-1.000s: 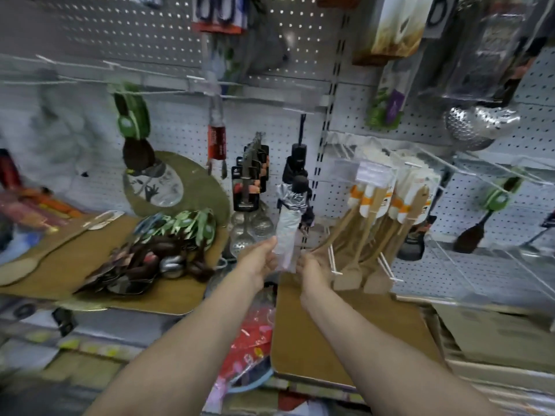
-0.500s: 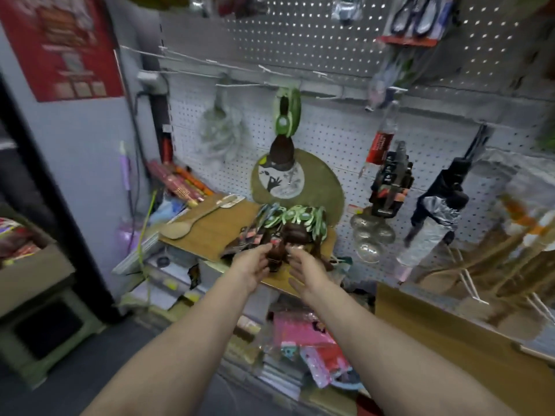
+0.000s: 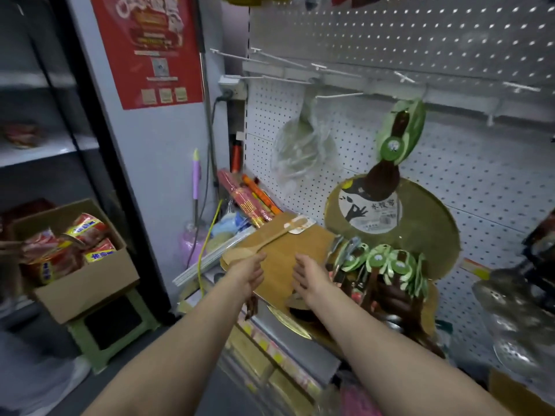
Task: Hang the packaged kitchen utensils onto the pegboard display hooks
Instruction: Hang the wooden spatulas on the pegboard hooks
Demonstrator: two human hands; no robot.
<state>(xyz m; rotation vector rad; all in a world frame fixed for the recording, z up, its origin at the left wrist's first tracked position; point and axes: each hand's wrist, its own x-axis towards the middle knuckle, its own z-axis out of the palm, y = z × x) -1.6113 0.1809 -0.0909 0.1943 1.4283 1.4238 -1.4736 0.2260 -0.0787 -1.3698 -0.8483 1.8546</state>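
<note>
My left hand (image 3: 249,273) reaches forward over a rectangular wooden board (image 3: 306,240), its fingertips at the bowl of a pale wooden spoon (image 3: 264,239) lying there. Beside it my right hand (image 3: 310,277) hovers over the same board and holds nothing I can see. Right of that hand lies a pile of dark spoons with green cards (image 3: 387,265). One such spoon (image 3: 398,139) hangs from a hook on the white pegboard (image 3: 468,175). Bare hooks (image 3: 339,96) jut out above. A dark shape under my left wrist is unclear.
A round board (image 3: 429,223) leans on the pegboard behind the pile. A clear plastic bag (image 3: 303,148) hangs at the left. A cardboard box of red packets (image 3: 84,283) sits on a green stool (image 3: 111,328). Metal skimmers (image 3: 516,313) hang at the right.
The view has swung left. My hands left the clear packet on the hooks, passed over the pile of green-carded spoons, and now sit over the wooden board by the pale spoon.
</note>
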